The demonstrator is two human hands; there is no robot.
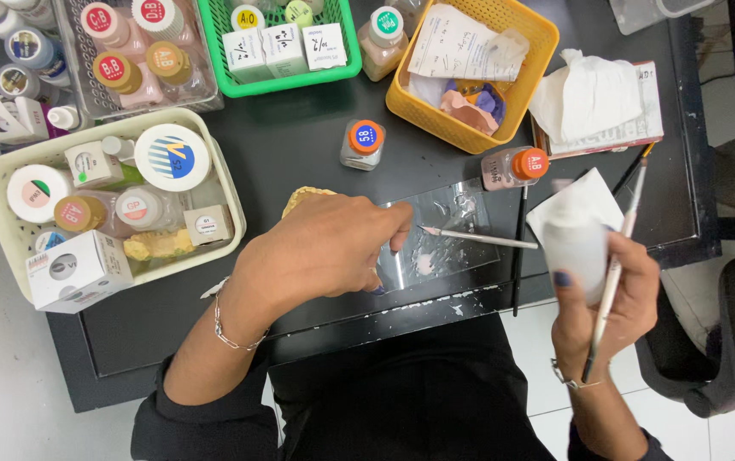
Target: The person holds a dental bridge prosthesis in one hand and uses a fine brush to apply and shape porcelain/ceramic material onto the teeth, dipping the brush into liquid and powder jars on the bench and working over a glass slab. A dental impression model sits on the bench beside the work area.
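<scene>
The thin brush with the white handle [480,240] lies flat on the clear glass slab [444,235], its long axis running almost level from the pinkish tip just off the left hand's fingertips out toward the right hand. The left hand [320,252] is the nearer one: its fingers are bunched together and pressed down at the slab's near-left edge, the forefinger almost touching the brush tip; whether they pinch anything I cannot tell. A yellow dental cast [303,198] peeks out from behind its knuckles. Beyond the handle's far end, the right hand [606,294] is closed around a folded white tissue [574,235] and a second long brush [613,273] that stands steeply upright between its fingers. Just behind the slab, well clear of both sets of fingers, stand two small orange-capped bottles [362,143], [514,167]
</scene>
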